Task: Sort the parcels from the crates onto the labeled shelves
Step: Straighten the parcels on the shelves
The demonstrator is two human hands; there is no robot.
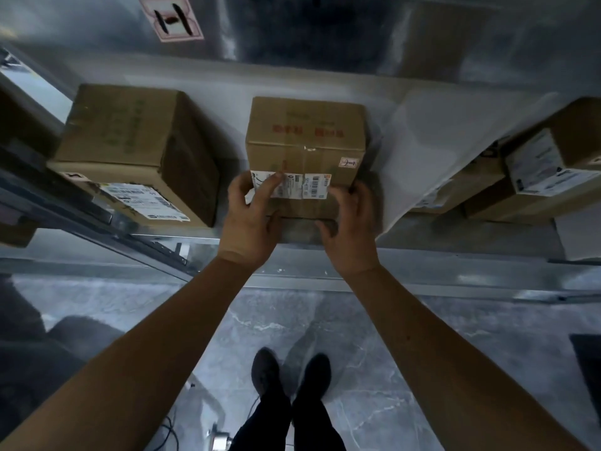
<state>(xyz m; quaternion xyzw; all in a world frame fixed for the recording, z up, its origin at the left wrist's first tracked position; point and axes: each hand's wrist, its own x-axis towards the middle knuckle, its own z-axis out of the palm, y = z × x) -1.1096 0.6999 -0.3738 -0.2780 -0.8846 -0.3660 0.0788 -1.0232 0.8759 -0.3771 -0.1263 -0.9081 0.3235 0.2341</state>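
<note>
At the far left of the shelf [227, 79] sits a large cardboard box [130, 148] with a white shipping label on its near face, resting at a slight angle near the front edge. Just right of it, with a gap between, is the parcel [305, 148] now being handled: a smaller brown box with red print on top and a torn label strip across its near edge. The left hand [250, 216] grips its near-left corner, thumb and fingers [271, 182] curled over the label. The right hand [349, 222] holds the near-right lower corner, fingers wrapped under the edge. The parcel looks to be resting on the shelf or very nearly so; I cannot tell whether its base is fully down.

Further right lies a pale sheet [432, 135] draped over the shelf, and past it a stack of boxes [540, 170] with labels facing outward.

As a judgement, the sorting is partly done: several parcels are on this shelf, and this one is at the point of placement, so letting go and fetching another would be next. No crates are visible, so what is left cannot be counted.

The shelf is grey metal, with a tag marked "H" [172, 17] on the panel above. Below is a grey marbled floor [390, 353], dimly lit, with the person's dark shoes [289, 372] on it.
</note>
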